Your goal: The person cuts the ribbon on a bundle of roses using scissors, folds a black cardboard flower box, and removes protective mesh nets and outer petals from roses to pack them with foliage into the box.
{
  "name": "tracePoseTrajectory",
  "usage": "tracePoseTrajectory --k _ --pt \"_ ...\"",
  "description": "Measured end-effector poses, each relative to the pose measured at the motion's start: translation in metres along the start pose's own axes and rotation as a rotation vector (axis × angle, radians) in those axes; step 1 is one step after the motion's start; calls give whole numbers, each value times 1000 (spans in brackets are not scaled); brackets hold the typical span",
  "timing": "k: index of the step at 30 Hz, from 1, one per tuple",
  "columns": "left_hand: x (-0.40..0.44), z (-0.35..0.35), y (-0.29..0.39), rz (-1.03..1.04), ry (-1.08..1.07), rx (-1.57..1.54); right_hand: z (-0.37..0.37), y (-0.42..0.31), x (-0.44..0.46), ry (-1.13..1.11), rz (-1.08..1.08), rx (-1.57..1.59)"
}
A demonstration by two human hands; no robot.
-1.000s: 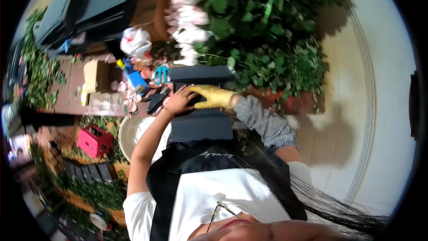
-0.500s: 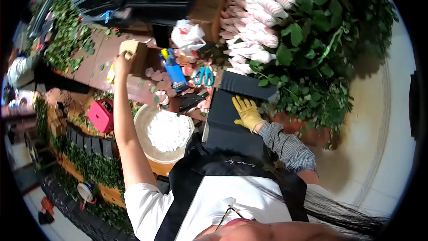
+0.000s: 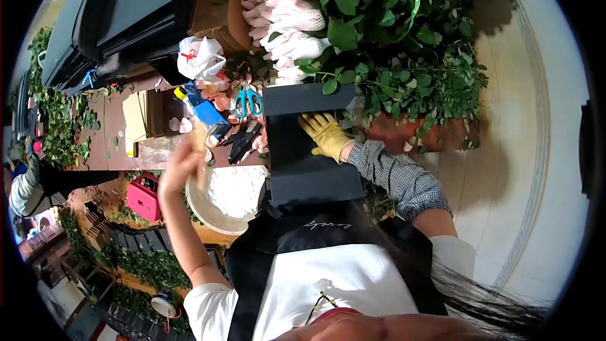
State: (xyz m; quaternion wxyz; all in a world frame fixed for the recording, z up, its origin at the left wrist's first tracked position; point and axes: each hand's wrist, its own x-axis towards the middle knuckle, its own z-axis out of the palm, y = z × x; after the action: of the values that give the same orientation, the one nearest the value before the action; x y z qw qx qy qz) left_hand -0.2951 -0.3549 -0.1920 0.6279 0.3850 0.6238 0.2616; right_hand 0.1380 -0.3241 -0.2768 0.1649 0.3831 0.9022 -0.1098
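Black ribbed board lay at twelve o'clock, apparently being steadied under the spread, gloved right hand. Blurred left hand, ten o'clock: grip indeterminable. Next move presumably required firm support.

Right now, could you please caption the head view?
Gloved right hand spread on black corrugated board; bare left hand, blurred, near a basin.

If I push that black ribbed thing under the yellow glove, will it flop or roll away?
The black ribbed piece is probably fairly stiff, since its ribbed ends keep straight edges. It likely wouldn't roll, as no round side shows; it might slide instead. The gloved right hand resting on it could hold it back.
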Motion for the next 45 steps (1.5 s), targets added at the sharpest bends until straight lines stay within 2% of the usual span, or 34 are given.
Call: tracePoseTrajectory --k 1,2,3,4,6,7,8,10,11,12,13,14,15,16,18,20,22,23,24,26,28,29,30,32,34,35,36,38,39,40,42,43,44,45 --pt "-2 36 1 -112 -132 2 1 1 3 -34 19 10" --pt "10 70 -8 -15 -302 18 0 -2 4 -69 37 25" --pt "24 98 -7 -88 -427 69 -10 -3 4 -123 55 45" --pt "42 126 -20 -230 -462 -107 -7 -5 3 -116 58 46" --pt "82 180 -49 -260 -393 -375 14 -3 7 2 64 59" --pt "110 188 -66 -110 -299 378 55 3 21 -90 52 -202" --pt "135 205 -114 294 40 431 -26 -6 0 -212 34 -31" --pt "121 215 -97 417 248 577 -19 3 -3 -50 0 84" --pt "119 218 -98 415 268 541 -19 10 -3 17 4 181" --pt "117 220 -101 404 291 503 -1 19 4 104 53 448" --pt "111 221 -92 336 278 534 -3 21 8 168 8 617" --pt "118 219 -103 387 286 545 -5 21 13 239 -36 789" --pt "124 218 -110 436 301 557 -19 13 12 343 -81 734" --pt "127 218 -108 489 307 569 -30 10 15 290 -103 666" --pt "127 217 -100 346 272 777 -25 2 27 80 -101 319" --pt "122 206 -79 316 128 1166 2 -8 40 32 -42 115" --pt "95 197 -24 200 -145 1042 4 -13 46 -36 1 65" --pt "74 201 16 152 -249 801 4 -14 46 -37 15 68" --pt "75 201 16 296 -326 773 4 -14 45 -5 49 148" --pt "90 208 -1 316 -420 841 0 -10 37 33 8 118" --pt "100 215 -6 327 -529 1027 -12 -4 29 81 6 272" --pt "97 220 -1 318 -494 1041 -19 3 31 -67 15 421" --pt "93 223 1 301 -456 1054 9 13 31 235 -102 711" --pt "97 223 -11 306 -392 1213 -33 25 3 -187 -175 1384" --pt "110 210 -44 369 -421 1088 -92 17 -52 -326 -173 1650" --pt "108 209 -45 481 -462 1016 -83 13 -68 -160 -293 1469" --pt "88 221 -21 311 -396 1109 -74 7 -80 4 -403 1282" --pt "86 219 -52 455 -360 1102 -63 -22 -90 -263 52 529" --pt "70 224 -33 534 -363 1079 -20 -38 -87 28 97 244" --pt "72 226 -34 357 -350 1073 -16 -40 -86 27 126 207" --pt "76 220 -31 305 -390 1024 -17 -45 -87 14 191 223" --pt "78 216 -32 417 -411 900 -18 -43 -89 65 177 266" --pt "81 208 -28 386 -512 885 -15 -40 -87 90 150 305" --pt "66 208 0 245 -492 852 -18 -39 -89 90 140 284"
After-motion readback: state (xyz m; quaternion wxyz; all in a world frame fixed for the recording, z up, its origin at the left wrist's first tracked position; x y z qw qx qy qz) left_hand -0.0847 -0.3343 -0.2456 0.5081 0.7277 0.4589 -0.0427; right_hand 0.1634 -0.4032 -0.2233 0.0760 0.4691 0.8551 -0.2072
